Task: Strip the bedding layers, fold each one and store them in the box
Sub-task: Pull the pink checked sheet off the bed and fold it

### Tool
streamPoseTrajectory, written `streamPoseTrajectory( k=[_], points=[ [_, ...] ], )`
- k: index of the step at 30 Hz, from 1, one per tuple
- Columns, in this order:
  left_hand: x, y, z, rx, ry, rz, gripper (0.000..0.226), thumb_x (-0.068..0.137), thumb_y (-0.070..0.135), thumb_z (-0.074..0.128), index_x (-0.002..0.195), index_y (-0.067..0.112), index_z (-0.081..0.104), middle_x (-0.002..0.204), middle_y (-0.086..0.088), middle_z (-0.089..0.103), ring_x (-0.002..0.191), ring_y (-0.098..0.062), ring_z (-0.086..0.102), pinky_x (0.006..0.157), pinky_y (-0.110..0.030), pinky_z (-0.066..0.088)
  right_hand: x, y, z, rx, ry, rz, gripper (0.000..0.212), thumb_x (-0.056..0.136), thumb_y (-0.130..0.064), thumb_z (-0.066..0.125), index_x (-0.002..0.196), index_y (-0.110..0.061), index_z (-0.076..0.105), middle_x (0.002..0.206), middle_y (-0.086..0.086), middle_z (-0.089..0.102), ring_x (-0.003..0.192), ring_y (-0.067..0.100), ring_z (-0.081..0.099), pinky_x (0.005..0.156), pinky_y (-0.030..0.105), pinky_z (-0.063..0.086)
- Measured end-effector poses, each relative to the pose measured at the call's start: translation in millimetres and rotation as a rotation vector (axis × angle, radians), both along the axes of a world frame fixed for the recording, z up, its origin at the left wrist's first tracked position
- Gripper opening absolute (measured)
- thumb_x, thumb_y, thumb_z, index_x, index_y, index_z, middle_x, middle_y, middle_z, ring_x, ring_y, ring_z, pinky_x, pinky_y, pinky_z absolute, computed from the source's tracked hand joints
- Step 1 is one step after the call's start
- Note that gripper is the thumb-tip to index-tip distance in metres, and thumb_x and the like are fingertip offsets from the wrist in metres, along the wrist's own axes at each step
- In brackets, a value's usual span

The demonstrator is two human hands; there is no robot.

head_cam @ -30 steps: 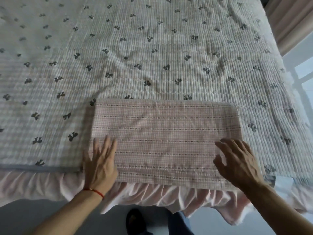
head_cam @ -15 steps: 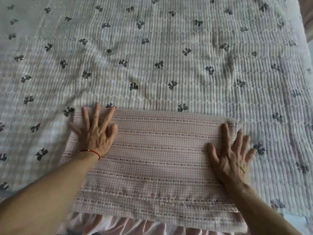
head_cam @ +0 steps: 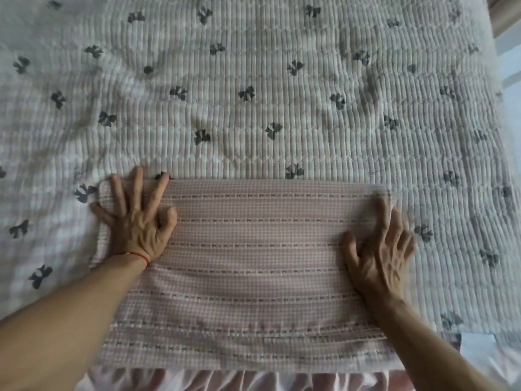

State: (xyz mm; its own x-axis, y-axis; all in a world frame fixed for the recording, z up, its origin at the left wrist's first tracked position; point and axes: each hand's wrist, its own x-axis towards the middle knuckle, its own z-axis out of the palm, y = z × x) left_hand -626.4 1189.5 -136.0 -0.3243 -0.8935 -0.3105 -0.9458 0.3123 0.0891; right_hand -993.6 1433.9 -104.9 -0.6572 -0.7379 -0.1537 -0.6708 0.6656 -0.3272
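A folded pink checked sheet [head_cam: 248, 266] with rows of small dark crosses lies flat at the near edge of the bed. My left hand [head_cam: 138, 221], a red string at its wrist, presses on the sheet's far left corner with fingers spread. My right hand [head_cam: 380, 249] rests flat near the far right corner, fingers straight and pointing away from me. Under the sheet lies a white ribbed quilt [head_cam: 253, 94] printed with dark bows, spread over the whole bed. No box is in view.
A pink ruffled bed skirt [head_cam: 225, 380] hangs below the sheet at the near edge. A curtain [head_cam: 507, 12] and pale floor show past the bed's right side.
Both hands slid from the sheet's near edge up to its far corners, pressing it flat. The view has moved closer over the bed.
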Motion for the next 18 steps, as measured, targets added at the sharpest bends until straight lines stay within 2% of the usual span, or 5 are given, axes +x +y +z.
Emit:
streamPoseTrajectory(
  k=[4, 8, 11, 14, 18],
  points=[
    [0, -1, 4, 0.029, -0.003, -0.003, 0.066, 0.091, 0.072, 0.008, 0.154, 0.056, -0.005, 0.168, 0.008, -0.017, 0.152, -0.035, -0.022, 0.106, -0.082, -0.003, 15, 12, 16, -0.110, -0.118, -0.224, 0.086, 0.087, -0.065, 0.047, 0.152, -0.013, 0.022, 0.140, 0.017, 0.042, 0.122, 0.030, 0.039, 0.105, 0.053, 0.034],
    [-4, 4, 23, 0.028, -0.022, 0.029, 0.067, 0.089, 0.074, 0.009, 0.153, 0.057, -0.005, 0.168, 0.008, -0.016, 0.152, -0.036, -0.019, 0.104, -0.084, -0.003, 8, 38, 41, -0.006, -0.365, -0.338, 0.060, 0.093, -0.067, 0.055, 0.108, -0.009, 0.047, 0.100, 0.012, 0.058, 0.085, 0.027, 0.056, 0.068, 0.035, 0.041],
    [-38, 49, 51, -0.055, 0.109, -0.089, 0.065, 0.095, 0.066, 0.018, 0.157, 0.050, 0.004, 0.169, 0.002, -0.013, 0.153, -0.037, -0.016, 0.105, -0.084, -0.003, 2, 54, 65, 0.030, -0.643, -0.382, 0.048, 0.092, -0.055, 0.057, 0.096, -0.008, 0.062, 0.079, 0.008, 0.072, 0.066, 0.024, 0.068, 0.051, 0.030, 0.050],
    [-88, 117, 55, -0.105, 0.156, -0.334, 0.066, 0.098, 0.061, 0.021, 0.159, 0.043, 0.002, 0.169, -0.005, -0.009, 0.153, -0.040, -0.010, 0.108, -0.081, -0.003, 2, 63, 79, 0.012, -0.946, -0.433, 0.036, 0.098, -0.043, 0.058, 0.103, -0.009, 0.069, 0.090, 0.010, 0.078, 0.074, 0.021, 0.076, 0.056, 0.025, 0.059],
    [-109, 151, 34, -0.064, -0.003, -0.386, 0.070, 0.098, 0.056, 0.027, 0.160, 0.039, 0.000, 0.169, -0.005, -0.007, 0.153, -0.041, -0.009, 0.106, -0.081, 0.001, 6, 63, 103, -0.023, -0.978, -0.412, 0.030, 0.097, -0.036, 0.058, 0.117, -0.013, 0.062, 0.103, 0.017, 0.073, 0.075, 0.018, 0.076, 0.056, 0.025, 0.059]
  ],
)
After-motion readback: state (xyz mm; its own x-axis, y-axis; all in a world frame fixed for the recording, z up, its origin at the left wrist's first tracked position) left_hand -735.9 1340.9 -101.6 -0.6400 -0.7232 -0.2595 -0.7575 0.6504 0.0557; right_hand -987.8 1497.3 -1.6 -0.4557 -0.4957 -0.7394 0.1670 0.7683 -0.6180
